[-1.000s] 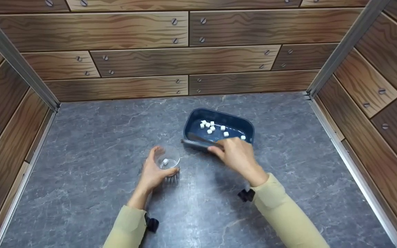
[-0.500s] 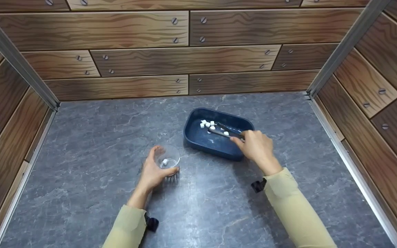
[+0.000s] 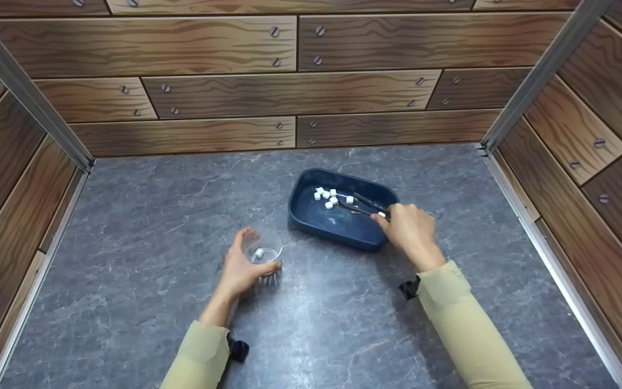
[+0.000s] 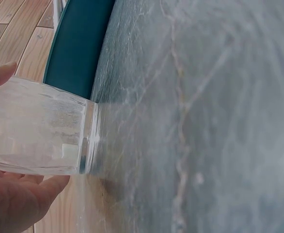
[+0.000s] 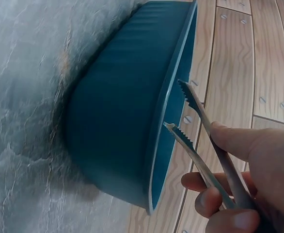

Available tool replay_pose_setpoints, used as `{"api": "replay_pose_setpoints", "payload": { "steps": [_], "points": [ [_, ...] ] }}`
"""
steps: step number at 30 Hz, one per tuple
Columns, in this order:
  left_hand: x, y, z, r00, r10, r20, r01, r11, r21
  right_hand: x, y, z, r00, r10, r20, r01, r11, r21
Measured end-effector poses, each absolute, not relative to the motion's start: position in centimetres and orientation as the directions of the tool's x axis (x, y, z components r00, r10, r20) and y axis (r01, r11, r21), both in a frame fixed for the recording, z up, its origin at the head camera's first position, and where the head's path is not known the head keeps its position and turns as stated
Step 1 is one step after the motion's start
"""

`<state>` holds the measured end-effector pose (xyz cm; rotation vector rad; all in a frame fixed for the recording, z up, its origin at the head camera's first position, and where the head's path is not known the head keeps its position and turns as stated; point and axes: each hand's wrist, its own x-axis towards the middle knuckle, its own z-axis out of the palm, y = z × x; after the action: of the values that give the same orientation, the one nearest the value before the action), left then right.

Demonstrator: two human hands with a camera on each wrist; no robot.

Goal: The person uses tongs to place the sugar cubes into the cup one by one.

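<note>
My left hand [image 3: 239, 274] grips a clear cup [image 3: 271, 239] upright on the grey surface, thumb on one side and fingers on the other. One small white cube [image 3: 258, 252] lies inside, and it also shows through the wall of the cup [image 4: 35, 124] in the left wrist view. My right hand [image 3: 412, 231] holds metal tongs [image 3: 355, 209] over the dark blue bin [image 3: 332, 237], where several white cubes [image 3: 326, 195] lie. In the right wrist view the toothed tips of the tongs [image 5: 224, 162] stand apart at the rim, with nothing seen between them.
The bin stands just beyond and right of the cup. Wood-patterned panels [image 3: 219, 97] close off the back and both sides, with metal rails [image 3: 548, 262] along the side edges of the surface.
My right hand has moved right with the tongs, from the bin's near left edge to over its right part, and the tongs have spread. The left hand and cup have stayed put.
</note>
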<state>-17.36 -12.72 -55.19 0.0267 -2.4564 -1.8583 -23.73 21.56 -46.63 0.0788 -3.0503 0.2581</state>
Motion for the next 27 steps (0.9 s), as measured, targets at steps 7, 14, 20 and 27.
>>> {"api": "replay_pose_setpoints", "payload": {
  "steps": [7, 14, 20, 27],
  "points": [
    [-17.43, -12.74, -55.23, -0.998, -0.051, 0.046, 0.03, 0.277, 0.96, -23.98, 21.73, -47.02, -0.997, -0.056, 0.058, -0.063, 0.989, -0.134],
    [-17.36, -12.73, -55.2, -0.998, -0.049, 0.032, 0.017, 0.275, 0.961, -24.17, 21.76, -47.46, -0.998, -0.054, 0.037, -0.057, 0.992, -0.109],
    [-17.32, -12.7, -55.17, -0.998, -0.05, 0.026, 0.011, 0.27, 0.963, -24.38, 21.61, -47.62, -0.999, -0.038, 0.022, -0.04, 0.995, -0.097],
    [-17.3, -12.71, -55.1, -0.998, -0.054, 0.033, 0.017, 0.28, 0.96, -24.65, 21.36, -47.55, -0.999, -0.03, 0.018, -0.032, 0.995, -0.09]
  ]
}}
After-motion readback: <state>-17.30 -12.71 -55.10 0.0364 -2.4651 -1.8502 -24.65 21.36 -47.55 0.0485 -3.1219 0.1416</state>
